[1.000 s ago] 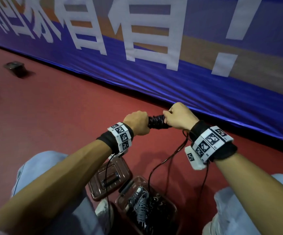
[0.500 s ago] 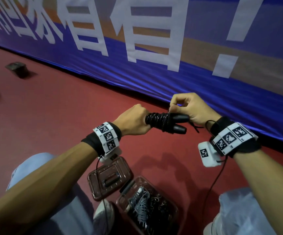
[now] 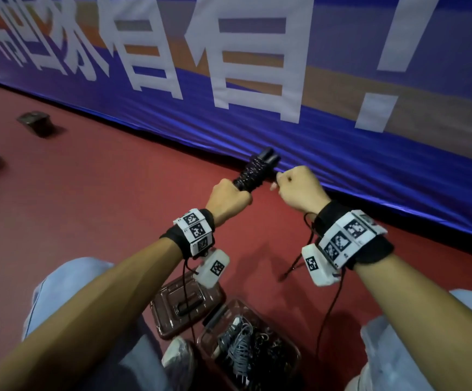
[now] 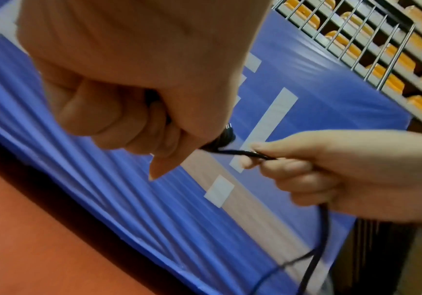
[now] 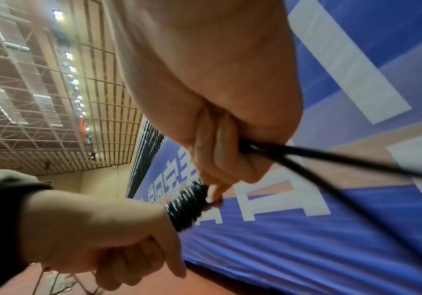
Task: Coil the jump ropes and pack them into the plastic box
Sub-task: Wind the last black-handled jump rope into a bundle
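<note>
Gripping wound handles [image 3: 253, 173] in fist, left hand [image 3: 227, 197] tilts up; right hand [image 3: 299, 190] pinches rope [image 4: 243, 153].

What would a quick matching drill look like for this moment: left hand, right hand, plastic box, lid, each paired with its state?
Things:
1. left hand
2. right hand
3. plastic box
4. lid

States:
A. lies on the red floor beside the box
B. pinches the loose cord
C. grips the cord-wrapped handles
D. open, with ropes inside

Pairs: 1-C, 2-B, 3-D, 4-A
</note>
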Demonstrator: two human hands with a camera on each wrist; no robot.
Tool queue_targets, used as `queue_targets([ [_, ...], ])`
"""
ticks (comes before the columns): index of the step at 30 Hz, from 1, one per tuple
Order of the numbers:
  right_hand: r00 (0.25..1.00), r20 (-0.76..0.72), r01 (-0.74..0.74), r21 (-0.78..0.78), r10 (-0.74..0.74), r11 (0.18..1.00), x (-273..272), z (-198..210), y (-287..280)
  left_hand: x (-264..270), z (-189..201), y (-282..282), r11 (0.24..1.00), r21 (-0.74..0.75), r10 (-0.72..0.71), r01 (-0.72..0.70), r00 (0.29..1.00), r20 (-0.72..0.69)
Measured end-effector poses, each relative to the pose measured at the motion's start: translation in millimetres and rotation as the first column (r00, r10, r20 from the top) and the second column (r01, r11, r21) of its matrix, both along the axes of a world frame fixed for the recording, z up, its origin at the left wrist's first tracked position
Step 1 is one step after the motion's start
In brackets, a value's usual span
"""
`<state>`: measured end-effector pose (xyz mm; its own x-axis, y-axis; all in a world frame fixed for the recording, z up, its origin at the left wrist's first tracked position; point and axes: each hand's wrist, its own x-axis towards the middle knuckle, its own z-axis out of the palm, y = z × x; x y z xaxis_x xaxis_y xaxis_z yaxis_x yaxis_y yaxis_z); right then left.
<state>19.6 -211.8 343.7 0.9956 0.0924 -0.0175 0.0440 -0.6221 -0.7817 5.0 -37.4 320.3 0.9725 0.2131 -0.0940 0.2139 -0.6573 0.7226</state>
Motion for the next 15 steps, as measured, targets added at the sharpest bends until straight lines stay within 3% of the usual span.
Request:
queue_targets([
  [3,0.999,0.001,-0.053,-0.183,0.054,0.982,-16.3,-9.3,7.1,3.7,-7.0,5.2,0.969,0.245,-0.016,0.046,0.992,-0.123],
  [5,0.990,0.047,-0.110,-0.360,0.136,0.926,-29.9,-15.4,12.9,-1.1,-13.9,1.2,0.882,0.462,-0.035,0.097,0.989,-0.141],
  [7,0.948,0.121,-0.173,-0.581,0.295,0.795,-38.3,-14.5,11.8,-6.7,-23.2,-3.6,0.786,0.589,-0.085,0.190,0.976,-0.201],
  [9,0.865,0.110,-0.278,-0.708,0.490,0.649,-41.7,-5.4,9.0,-13.0,-31.8,-6.9,0.693,0.608,-0.212,0.387,0.916,-0.342],
  [12,0.756,-0.038,-0.480,-0.710,0.653,0.515,-41.9,3.0,2.3,-20.2,-40.4,-12.5,0.472,0.599,-0.473,0.646,0.760,-0.447],
  [15,0.741,-0.069,-0.584,-0.557,0.668,0.590,-41.8,2.2,-3.1,-26.2,-33.0,-16.4,0.305,0.653,-0.668,0.693,0.645,-0.372],
])
